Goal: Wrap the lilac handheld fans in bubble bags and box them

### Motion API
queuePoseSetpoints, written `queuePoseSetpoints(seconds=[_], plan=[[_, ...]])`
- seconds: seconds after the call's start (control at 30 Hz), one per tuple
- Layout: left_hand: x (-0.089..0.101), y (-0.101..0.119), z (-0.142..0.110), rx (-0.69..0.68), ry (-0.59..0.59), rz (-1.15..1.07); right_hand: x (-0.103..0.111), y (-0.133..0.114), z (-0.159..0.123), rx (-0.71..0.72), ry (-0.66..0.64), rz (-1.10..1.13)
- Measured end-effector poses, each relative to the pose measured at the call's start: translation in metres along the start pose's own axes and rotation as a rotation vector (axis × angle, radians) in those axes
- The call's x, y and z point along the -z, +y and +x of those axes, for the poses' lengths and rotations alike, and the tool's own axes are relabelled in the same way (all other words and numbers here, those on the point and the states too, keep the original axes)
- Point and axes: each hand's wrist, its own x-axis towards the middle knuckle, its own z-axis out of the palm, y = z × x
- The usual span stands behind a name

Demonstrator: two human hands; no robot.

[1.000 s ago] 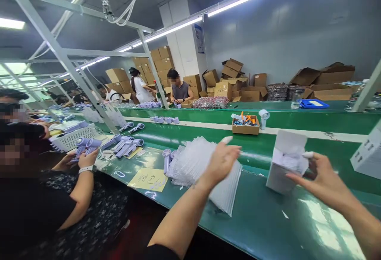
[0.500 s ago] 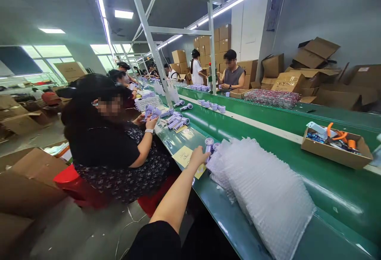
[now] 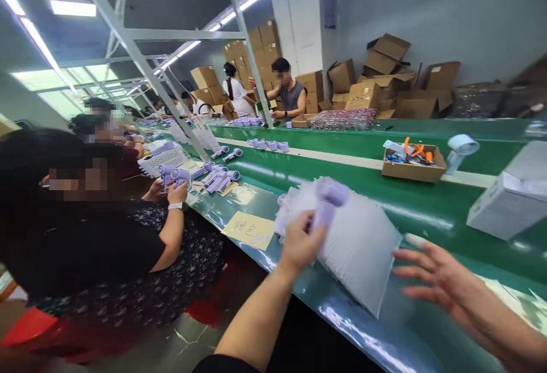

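Observation:
My left hand (image 3: pixel 301 242) is closed around the handle of a lilac handheld fan (image 3: pixel 328 202) and holds it just above a stack of clear bubble-wrap bags (image 3: pixel 361 248) on the green bench (image 3: pixel 427 208). My right hand (image 3: pixel 436 273) hovers open to the right of the stack, fingers spread and pointing left, holding nothing. A white carton (image 3: pixel 510 199) lies on the bench beyond my right hand.
A seated person in a dark patterned top (image 3: pixel 128 259) at my left holds lilac fans (image 3: pixel 173 175); more fans (image 3: pixel 220 179) lie nearby. A yellow note (image 3: pixel 250 229) lies on the bench edge. A tool-filled cardboard tray (image 3: pixel 412 162) and a pale fan (image 3: pixel 459 150) stand behind. Other workers and stacked boxes (image 3: pixel 384 82) are beyond.
My left hand took a lilac fan from beside the bag stack and lifted it over the bags. My right hand came back into view, open. The view swung back right.

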Motion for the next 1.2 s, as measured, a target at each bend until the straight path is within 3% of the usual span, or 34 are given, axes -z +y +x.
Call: queuePoseSetpoints(seconds=[0.07, 0.13, 0.23, 0.37, 0.47, 0.6, 0.73, 0.93, 1.1, 1.2], plan=[[-0.036, 0.034, -0.033, -0.275, -0.172, 0.149, -0.027, 0.008, -0.005, -0.016, 0.027, 0.233], [-0.054, 0.053, -0.053, -0.571, -0.385, 0.251, -0.033, 0.016, -0.011, 0.002, 0.184, 0.346], [-0.045, 0.054, -0.053, -0.882, -0.620, 0.474, -0.002, 0.032, -0.030, -0.066, 0.380, 0.414], [-0.023, 0.037, -0.035, -1.054, -0.766, 0.945, 0.045, 0.056, -0.066, -0.260, 0.436, 0.460], [-0.032, 0.037, -0.030, -1.069, -0.920, 1.018, 0.044, 0.066, -0.088, -0.300, 0.407, 0.465], [-0.062, 0.054, -0.030, -0.902, -1.010, 0.958, 0.029, 0.067, -0.102, -0.145, 0.432, 0.287], [-0.082, 0.064, -0.032, -0.851, -1.107, 1.009, 0.040, 0.060, -0.111, -0.126, 0.473, 0.380], [-0.083, 0.051, -0.041, -1.053, -1.043, 1.104, 0.065, 0.059, -0.130, -0.115, 0.366, 0.717], [-0.081, 0.052, -0.037, -1.151, -0.983, 1.120, 0.061, 0.074, -0.136, -0.182, 0.365, 0.839], [-0.084, 0.054, -0.032, -1.114, -1.055, 1.161, 0.058, 0.084, -0.137, -0.210, 0.386, 0.881]])
